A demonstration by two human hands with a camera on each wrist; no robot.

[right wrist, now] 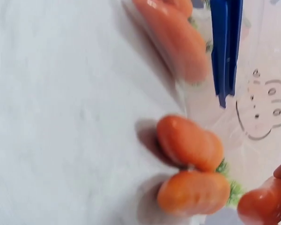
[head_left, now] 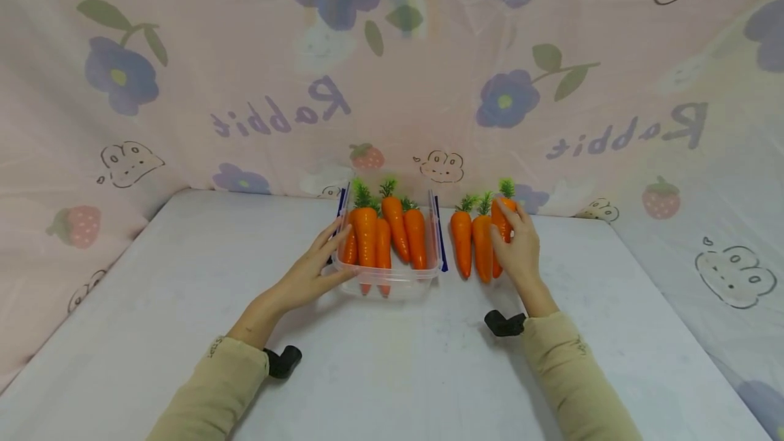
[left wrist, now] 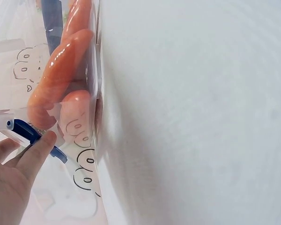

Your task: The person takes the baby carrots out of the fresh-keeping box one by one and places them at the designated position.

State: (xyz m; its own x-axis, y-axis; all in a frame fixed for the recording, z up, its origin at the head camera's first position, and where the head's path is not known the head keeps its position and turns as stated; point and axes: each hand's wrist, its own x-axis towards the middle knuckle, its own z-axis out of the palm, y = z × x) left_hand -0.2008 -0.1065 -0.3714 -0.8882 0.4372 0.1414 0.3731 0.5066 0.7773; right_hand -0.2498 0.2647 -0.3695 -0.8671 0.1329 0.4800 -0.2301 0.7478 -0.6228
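Note:
A clear plastic box (head_left: 392,284) with blue side clips (left wrist: 25,131) holds several orange toy-like carrots (head_left: 365,237) with green tops. My left hand (head_left: 312,274) rests against the box's left side, fingers fairly straight and thumb along the front rim. In the left wrist view a fingertip lies over the blue clip. To the right of the box, my right hand (head_left: 519,240) grips a carrot (right wrist: 262,204) near its thick upper end; the hand partly covers it. Two more carrots, one nearer the box (head_left: 462,240) and one beside the hand (head_left: 482,247), lie on the table.
The white table (head_left: 392,373) meets a pink printed cloth (head_left: 392,121) just behind the box and carrots. A blue clip (right wrist: 225,51) sticks out from the box's right side, towards the loose carrots. Black curved pieces (head_left: 505,323) sit at both wrists.

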